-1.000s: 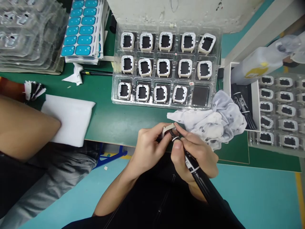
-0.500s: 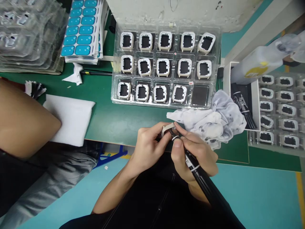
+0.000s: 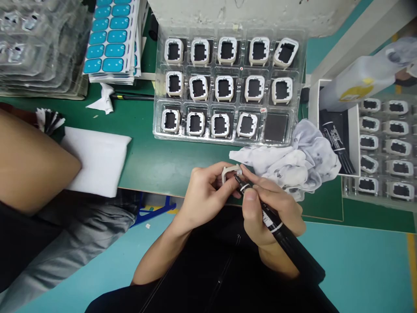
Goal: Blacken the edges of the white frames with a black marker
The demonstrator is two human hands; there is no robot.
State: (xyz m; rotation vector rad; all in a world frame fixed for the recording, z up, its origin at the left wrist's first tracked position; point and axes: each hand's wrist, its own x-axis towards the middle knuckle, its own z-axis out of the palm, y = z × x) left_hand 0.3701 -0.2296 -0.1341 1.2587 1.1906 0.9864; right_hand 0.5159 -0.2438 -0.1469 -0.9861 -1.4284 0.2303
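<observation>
My left hand (image 3: pixel 208 198) is closed on a small off-white watch-case frame (image 3: pixel 230 169), held tilted just over the table's front edge. In my right hand (image 3: pixel 272 208) is a black marker pen (image 3: pixel 273 224), its tip against or very close to the inner side of the frame; the fingers hide whether it touches. Fingertips of the right hand also reach the frame's right side. Beyond my hands lies a clear plastic tray (image 3: pixel 208 140) of similar white frames in rows, with one front-right pocket holding no frame.
A crumpled white cloth (image 3: pixel 286 167) lies right of my hands. A white box (image 3: pixel 354 143) holds more markers and a bottle (image 3: pixel 358 84). Another frame tray (image 3: pixel 381 202) stands far right. At left are blue sticker sheets (image 3: pixel 112 43), stacked trays (image 3: pixel 42 56), a white pad (image 3: pixel 97 161) and a person's arm (image 3: pixel 32 161).
The frame has turned in my left hand so more of its opening shows. My right hand and the marker have shifted slightly right and down. The view has moved a little.
</observation>
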